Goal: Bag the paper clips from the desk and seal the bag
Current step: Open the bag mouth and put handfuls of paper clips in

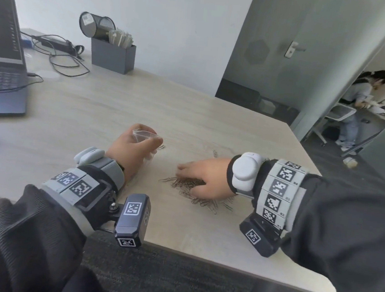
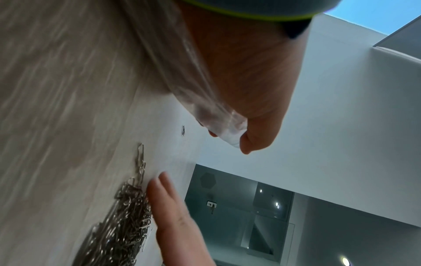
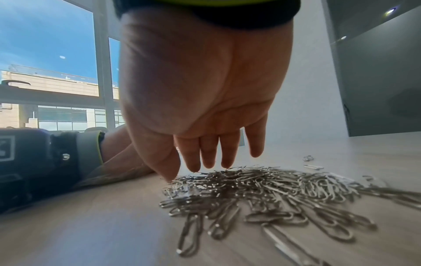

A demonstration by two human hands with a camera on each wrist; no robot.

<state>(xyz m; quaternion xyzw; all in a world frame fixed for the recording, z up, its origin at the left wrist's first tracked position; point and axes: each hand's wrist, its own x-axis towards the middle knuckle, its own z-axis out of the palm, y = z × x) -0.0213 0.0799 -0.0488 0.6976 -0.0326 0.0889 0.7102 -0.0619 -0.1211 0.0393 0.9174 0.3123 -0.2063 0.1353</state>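
Note:
A heap of silver paper clips (image 1: pixel 189 188) (image 3: pixel 262 190) (image 2: pixel 118 228) lies on the light wooden desk (image 1: pixel 96 108) near its front edge. My right hand (image 1: pixel 197 178) (image 3: pixel 202 162) hovers palm down over the heap, fingers straight, their tips touching the top clips. Left of it my left hand (image 1: pixel 140 140) (image 2: pixel 241 129) holds a small clear plastic bag (image 1: pixel 144 135) (image 2: pixel 218 115) upright, fingers curled round its mouth. Two stray clips, one (image 1: pixel 162 146) by the bag and one (image 1: pixel 214 153) behind the heap, lie apart.
An open laptop (image 1: pixel 1 68) stands at the left with cables (image 1: pixel 61 60) behind it. A grey box (image 1: pixel 113 55) and a mesh pen cup (image 1: pixel 96 25) sit at the back. The desk's right corner (image 1: pixel 289 129) is cut at an angle. A person (image 1: pixel 357 107) stands beyond the doorway.

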